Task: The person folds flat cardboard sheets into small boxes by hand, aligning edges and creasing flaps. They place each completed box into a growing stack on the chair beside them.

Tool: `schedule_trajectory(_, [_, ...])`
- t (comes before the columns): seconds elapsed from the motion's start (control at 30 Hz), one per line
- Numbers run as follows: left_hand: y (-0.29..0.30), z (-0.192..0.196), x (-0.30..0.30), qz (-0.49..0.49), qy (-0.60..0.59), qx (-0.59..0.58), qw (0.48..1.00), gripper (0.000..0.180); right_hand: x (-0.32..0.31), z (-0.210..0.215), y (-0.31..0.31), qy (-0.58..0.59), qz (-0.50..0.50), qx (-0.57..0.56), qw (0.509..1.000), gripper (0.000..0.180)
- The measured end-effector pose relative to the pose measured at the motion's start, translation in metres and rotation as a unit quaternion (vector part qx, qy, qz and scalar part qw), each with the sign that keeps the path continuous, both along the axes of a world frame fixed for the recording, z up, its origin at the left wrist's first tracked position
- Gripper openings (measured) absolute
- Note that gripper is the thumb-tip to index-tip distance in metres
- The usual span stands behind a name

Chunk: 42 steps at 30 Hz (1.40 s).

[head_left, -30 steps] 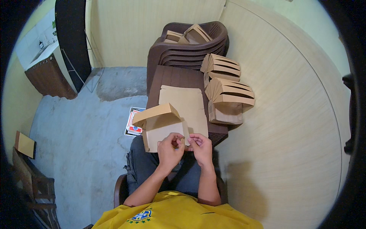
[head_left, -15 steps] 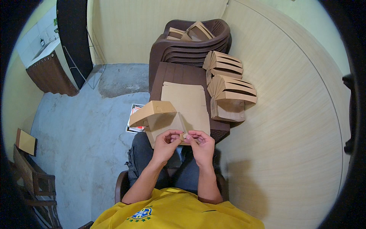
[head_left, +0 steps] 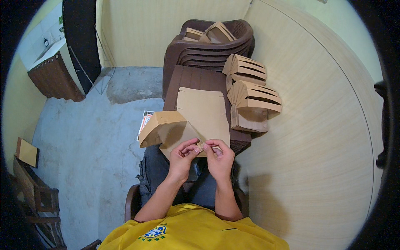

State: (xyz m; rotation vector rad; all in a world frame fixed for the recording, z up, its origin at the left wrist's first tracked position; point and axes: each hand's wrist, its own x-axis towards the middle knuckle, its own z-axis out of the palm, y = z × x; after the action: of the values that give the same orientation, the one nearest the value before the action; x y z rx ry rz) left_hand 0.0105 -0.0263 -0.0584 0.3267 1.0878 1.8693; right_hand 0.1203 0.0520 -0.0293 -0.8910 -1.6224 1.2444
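A partly folded brown cardboard box (head_left: 170,125) stands tilted at the near end of the table, its raised panel bent over toward the left. My left hand (head_left: 182,157) pinches the box's near right corner, thumb against fingertips. Close beside it, my right hand (head_left: 219,158) pinches the same corner, where a small tab shows between the fingertips. The fingers partly hide that corner. Beneath and behind the box lies a flat cardboard sheet (head_left: 205,109) with slits along its edges.
The brown slatted table (head_left: 200,76) stretches away from my knees. Slotted cardboard boxes (head_left: 255,96) sit along its right side by the wall. Stacked brown plastic chairs (head_left: 200,53) at the far end hold more folded cardboard (head_left: 219,32). A printed container (head_left: 144,121) stands left of the table.
The box's raised panel has tipped a little to the left and its side panel has shifted. Both hands stay at the corner, the fingers slightly repositioned around the tab.
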Motion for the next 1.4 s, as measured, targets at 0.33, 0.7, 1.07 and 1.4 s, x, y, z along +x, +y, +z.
schedule_trajectory(0.33, [0.002, 0.000, 0.011, 0.049, 0.044, -0.003, 0.998, 0.036, -0.004, 0.007, -0.001, -0.049, -0.004, 0.023, 0.999, 0.010])
schedule_trajectory(0.7, [0.004, -0.013, 0.009, 0.014, -0.033, 0.032, 0.999, 0.039, -0.003, 0.022, 0.005, -0.110, 0.005, 0.065, 0.992, 0.009])
schedule_trajectory(1.07, [0.007, -0.027, 0.005, 0.050, -0.060, 0.078, 0.994, 0.027, -0.002, 0.019, 0.002, -0.156, 0.012, 0.234, 0.959, 0.011])
schedule_trajectory(1.4, [0.008, -0.038, -0.004, 0.028, -0.071, 0.081, 0.994, 0.032, -0.003, 0.003, 0.001, -0.049, 0.077, 0.211, 0.973, 0.020])
